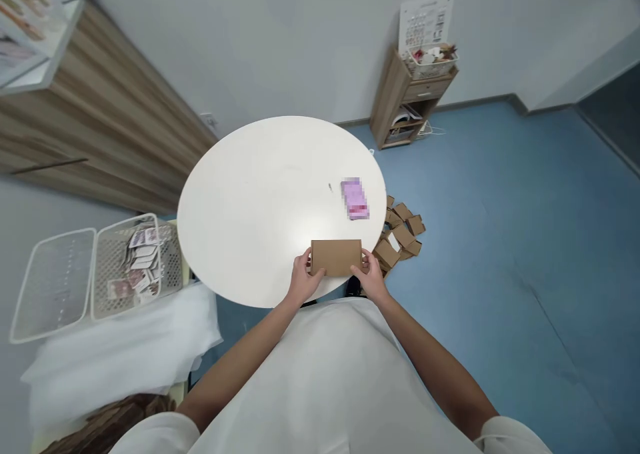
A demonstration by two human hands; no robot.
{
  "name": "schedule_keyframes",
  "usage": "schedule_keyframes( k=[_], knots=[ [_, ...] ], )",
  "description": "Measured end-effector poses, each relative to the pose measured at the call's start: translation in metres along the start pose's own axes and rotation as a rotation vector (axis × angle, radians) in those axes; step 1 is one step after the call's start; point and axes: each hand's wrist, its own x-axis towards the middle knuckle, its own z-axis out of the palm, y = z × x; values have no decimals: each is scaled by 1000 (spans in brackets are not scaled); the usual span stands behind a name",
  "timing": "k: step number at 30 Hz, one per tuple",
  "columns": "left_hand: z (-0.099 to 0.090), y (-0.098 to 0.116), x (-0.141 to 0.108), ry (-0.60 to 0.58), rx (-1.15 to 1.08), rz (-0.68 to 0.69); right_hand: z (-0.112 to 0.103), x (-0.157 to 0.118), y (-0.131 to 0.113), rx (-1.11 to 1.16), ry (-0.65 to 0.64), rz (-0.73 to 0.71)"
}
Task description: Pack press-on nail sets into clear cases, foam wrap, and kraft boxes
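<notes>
A closed brown cardboard box (336, 258) is held level over the near edge of the round white table (250, 201). My left hand (304, 277) grips its left end, thumb on the top face and fingers round the side. On the right end, my right hand (370, 275) holds it the same way. Beyond the box, toward the table's right side, lies a purple and pink item (355, 199), blurred by pixelation. A tiny dark object (330, 187) rests just left of it.
Small cardboard boxes (400, 234) are piled beside the table at right. To the left stand an open white basket (137, 264) of cards and white sheets (130, 354). A wooden cabinet (100, 121) borders the left; a small shelf unit (395, 101) stands against the wall.
</notes>
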Motion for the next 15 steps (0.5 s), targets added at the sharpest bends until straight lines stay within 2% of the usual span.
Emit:
schedule_keyframes(
  k=[3,7,11,15],
  knots=[
    [49,32,7,-164,8,94,-55,-2,24,34,166,-36],
    [113,63,21,-388,95,177,-114,-6,56,-8,334,84],
    [162,84,37,-536,223,186,-151,-1,78,-75,354,217],
    [190,96,53,-542,231,171,-171,12,85,-93,335,240]
  ],
)
